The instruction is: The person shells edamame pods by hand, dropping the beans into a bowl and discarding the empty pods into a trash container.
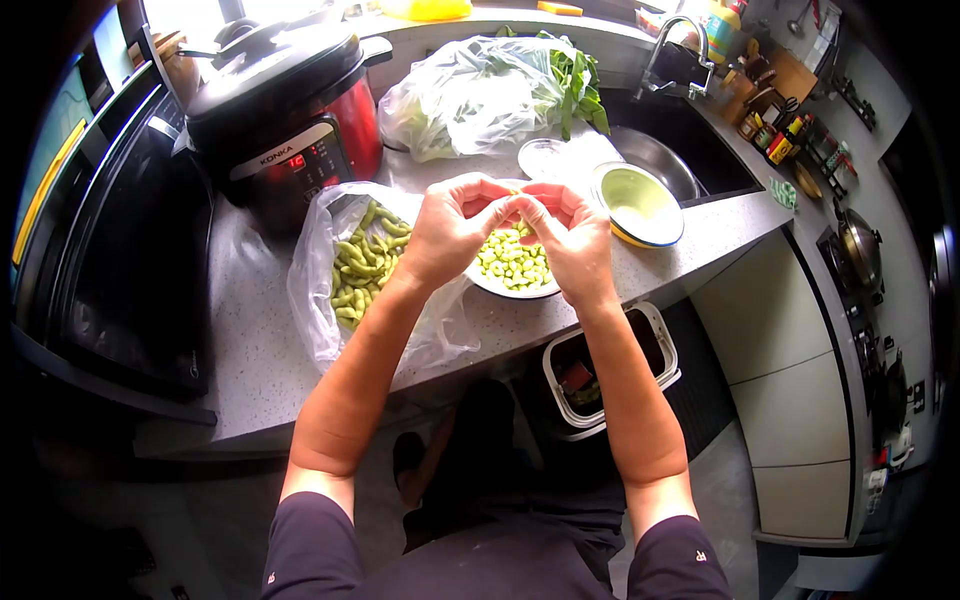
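Note:
My left hand (455, 228) and my right hand (572, 235) meet fingertip to fingertip above a white bowl (515, 293). Between the pinched fingers shows a bit of a green pod (515, 190), mostly hidden by them. Shelled green beans (512, 262) fill the bowl under my hands. Left of the bowl, an open plastic bag (312, 300) holds many unshelled green pods (365, 262), and my left forearm passes over its right side.
A red and black pressure cooker (345, 125) stands behind the pod bag. Behind my hands lies a bag of leafy greens (480, 95). A green-white bowl (640, 205) sits near the sink (735, 165). Below the counter edge is an open bin (662, 345).

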A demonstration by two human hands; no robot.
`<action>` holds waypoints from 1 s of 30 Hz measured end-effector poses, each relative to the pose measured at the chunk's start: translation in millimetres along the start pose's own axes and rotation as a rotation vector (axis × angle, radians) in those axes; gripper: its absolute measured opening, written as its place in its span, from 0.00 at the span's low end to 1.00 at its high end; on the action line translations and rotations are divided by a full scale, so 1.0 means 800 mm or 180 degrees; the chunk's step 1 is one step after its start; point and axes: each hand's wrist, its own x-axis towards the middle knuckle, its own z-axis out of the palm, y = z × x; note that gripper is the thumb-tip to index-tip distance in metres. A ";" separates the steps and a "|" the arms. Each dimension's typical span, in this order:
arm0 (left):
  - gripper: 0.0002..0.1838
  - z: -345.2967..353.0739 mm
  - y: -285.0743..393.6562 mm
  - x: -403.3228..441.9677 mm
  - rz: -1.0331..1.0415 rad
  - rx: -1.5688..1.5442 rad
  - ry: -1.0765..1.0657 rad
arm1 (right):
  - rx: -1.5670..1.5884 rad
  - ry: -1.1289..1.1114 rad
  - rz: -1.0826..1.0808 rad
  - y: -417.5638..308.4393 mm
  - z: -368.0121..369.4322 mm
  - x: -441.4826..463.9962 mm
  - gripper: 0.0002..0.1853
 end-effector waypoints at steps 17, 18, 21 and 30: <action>0.04 -0.004 0.004 -0.002 -0.0261 -0.0048 -0.0097 | 0.2000 0.0335 0.0858 0.023 -0.025 0.023 0.08; 0.04 -0.003 0.010 -0.003 -0.0310 0.0054 -0.0082 | 0.2085 0.0330 0.0850 0.023 -0.024 0.023 0.09; 0.07 -0.013 0.002 0.001 -0.0332 0.0264 -0.0136 | 0.2115 0.0276 0.0896 0.020 -0.023 0.021 0.10; 0.13 0.004 0.001 0.000 0.0188 0.1508 0.0020 | 0.2066 0.0297 0.0776 0.028 -0.015 0.024 0.12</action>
